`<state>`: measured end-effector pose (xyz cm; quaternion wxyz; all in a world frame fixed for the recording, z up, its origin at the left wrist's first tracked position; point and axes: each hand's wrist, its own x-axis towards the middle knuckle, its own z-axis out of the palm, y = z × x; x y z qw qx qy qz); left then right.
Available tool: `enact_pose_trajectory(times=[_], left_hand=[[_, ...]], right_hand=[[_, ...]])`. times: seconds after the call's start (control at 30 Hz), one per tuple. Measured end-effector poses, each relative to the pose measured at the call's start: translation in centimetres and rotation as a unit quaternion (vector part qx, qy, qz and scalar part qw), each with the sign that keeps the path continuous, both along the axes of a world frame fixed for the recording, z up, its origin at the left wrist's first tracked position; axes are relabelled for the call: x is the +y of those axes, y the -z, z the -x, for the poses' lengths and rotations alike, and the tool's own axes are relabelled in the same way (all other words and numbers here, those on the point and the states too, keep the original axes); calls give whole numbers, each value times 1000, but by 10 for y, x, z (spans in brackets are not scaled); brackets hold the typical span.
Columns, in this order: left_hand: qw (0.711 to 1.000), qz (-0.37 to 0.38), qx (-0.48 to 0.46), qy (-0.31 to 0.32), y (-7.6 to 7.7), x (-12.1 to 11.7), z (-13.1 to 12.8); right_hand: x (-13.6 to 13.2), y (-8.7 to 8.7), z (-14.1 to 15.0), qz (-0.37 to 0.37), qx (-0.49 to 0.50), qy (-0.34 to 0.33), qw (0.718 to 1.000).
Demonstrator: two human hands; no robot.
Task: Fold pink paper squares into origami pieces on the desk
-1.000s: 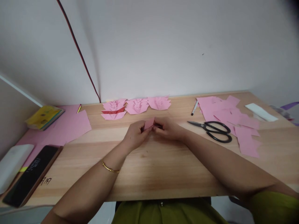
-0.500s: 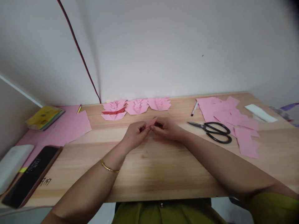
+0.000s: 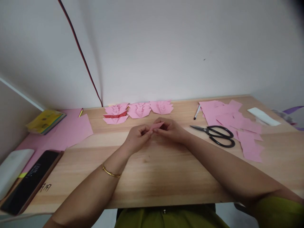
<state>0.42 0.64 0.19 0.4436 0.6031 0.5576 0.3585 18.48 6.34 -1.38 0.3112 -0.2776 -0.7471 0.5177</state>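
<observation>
Over the middle of the wooden table (image 3: 152,177), both hands pinch a small folded piece of pink paper (image 3: 157,126). My left hand (image 3: 138,136) is closed on its left end, thumb and fingertips together. My right hand (image 3: 170,130) grips the right side, thumb on the near face and fingers curled behind. The paper's lower part is hidden by the fingers. Beyond the hands, folded pink paper shapes (image 3: 139,110) lie by the wall, one with a red strip (image 3: 115,115) across it.
Black-handled scissors (image 3: 215,134) and a marker pen (image 3: 197,112) lie to the right, near pink paper scraps (image 3: 249,144) and a white strip (image 3: 263,116). On the left are pink sheets (image 3: 78,129), a yellow packet (image 3: 46,121), a black-faced device (image 3: 33,180) and a white object (image 3: 15,169).
The pink paper has tilted slightly between my fingers, and its free corner now points more to the right. My right fingers have shifted a little. Both hands keep their hold.
</observation>
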Motion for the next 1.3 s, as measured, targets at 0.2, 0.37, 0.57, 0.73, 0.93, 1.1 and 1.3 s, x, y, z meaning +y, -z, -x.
enact_pose_trajectory(times=[0.2, 0.37, 0.57, 0.73, 0.93, 1.1, 1.3], left_hand=[[995, 41, -96, 3, 5, 3, 2], [995, 48, -91, -18, 1, 1, 1], [994, 58, -93, -27, 0, 1, 0], [987, 77, -143, -3, 3, 3, 3], [979, 103, -175, 15, 1, 2, 2], [983, 84, -161, 11, 2, 1, 1], [989, 64, -131, 12, 3, 2, 2]], right_hand=[[1, -1, 1, 26, 35, 37, 998], [0, -5, 2, -12, 24, 21, 999], [-3, -4, 4, 5, 27, 10, 1000], [0, 0, 1, 14, 32, -5, 999], [4, 2, -3, 13, 44, -43, 998], [3, -3, -2, 19, 13, -11, 1000], [3, -3, -4, 55, -3, -15, 998]])
